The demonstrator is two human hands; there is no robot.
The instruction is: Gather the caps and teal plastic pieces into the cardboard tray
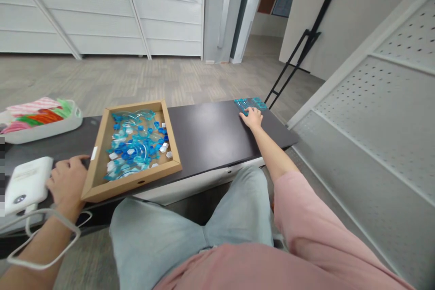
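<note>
Right hand (252,118) lies stretched out at the far end of a fully extended arm, fingers spread loosely and pressing down on a flat cluster of translucent teal plastic pieces (249,103) at the far right corner of the dark bench (207,133); it pins them without closing around anything. Those pieces look light, stiff and slick, likely to skate on the smooth top, so pinching one by its edges seems the surest hold. Well to the left of that hand sits a shallow cardboard tray (170,138) full of blue, clear and white plastic pieces. Left hand (68,181) rests half curled beside the tray's near left corner, touching a white power bank (27,185), gripping nothing that can be seen.
</note>
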